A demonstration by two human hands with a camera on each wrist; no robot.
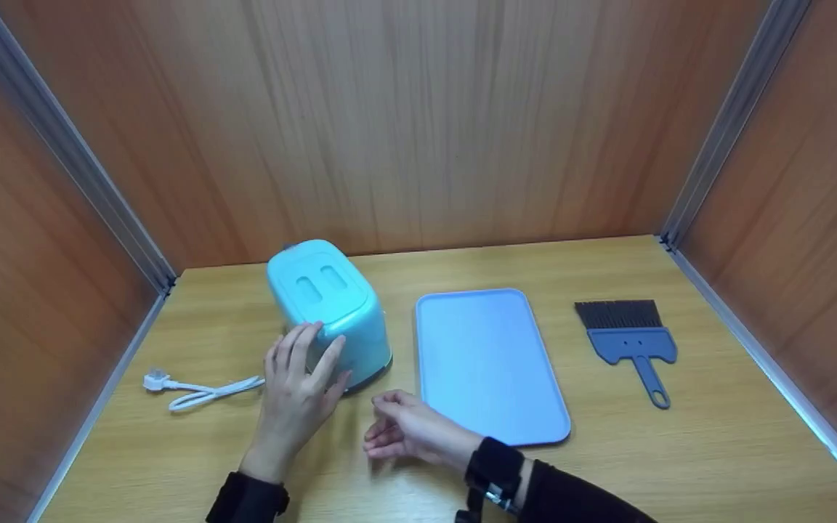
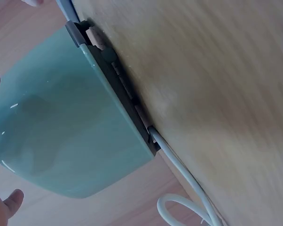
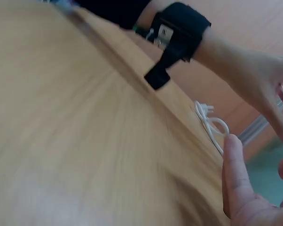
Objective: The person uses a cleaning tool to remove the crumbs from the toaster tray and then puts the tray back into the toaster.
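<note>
A turquoise toaster [image 1: 360, 330], with two oval recesses in its top, stands at the left middle of the table. My left hand [image 1: 297, 388] is at its near end, fingers spread and fingertips right at the upper edge. In the left wrist view, the toaster's smooth side [image 2: 61, 113] and dark base show, with a few fingertips [image 2: 12, 202] at the picture's edge. My right hand [image 1: 407, 428] hovers low in front of the toaster, beside the tray, its fingers loosely bent around nothing. The toaster's white power cord [image 1: 204, 394] lies bundled to the left, plug outward.
A blue rectangular tray [image 1: 491, 363] lies right of the toaster. Farther right is a blue hand brush [image 1: 633, 345] with dark bristles, its handle pointing toward me. Wooden panels [image 1: 418, 131] enclose the table at the back and on both sides.
</note>
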